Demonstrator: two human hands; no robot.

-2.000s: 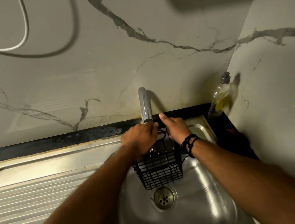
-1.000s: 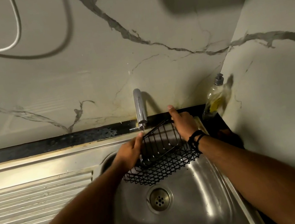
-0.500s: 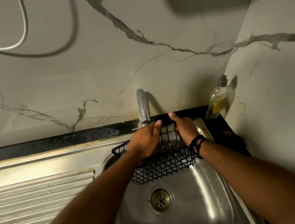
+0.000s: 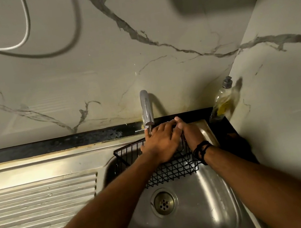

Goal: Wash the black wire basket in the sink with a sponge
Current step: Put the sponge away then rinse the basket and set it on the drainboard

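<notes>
Over the sink (image 4: 213,213), under the tap (image 4: 146,107), the right hand (image 4: 191,133) grips the black wire basket (image 4: 174,172) while the left hand (image 4: 161,144) lies flat across it, fingers straight

Basket (image 4: 172,171) in sink (image 4: 213,213) under tap (image 4: 146,106); bottle (image 4: 221,101) right.

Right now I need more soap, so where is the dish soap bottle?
In the head view the soap bottle stands at the back right corner, on the dark counter right of the tap, against the side wall.
</notes>
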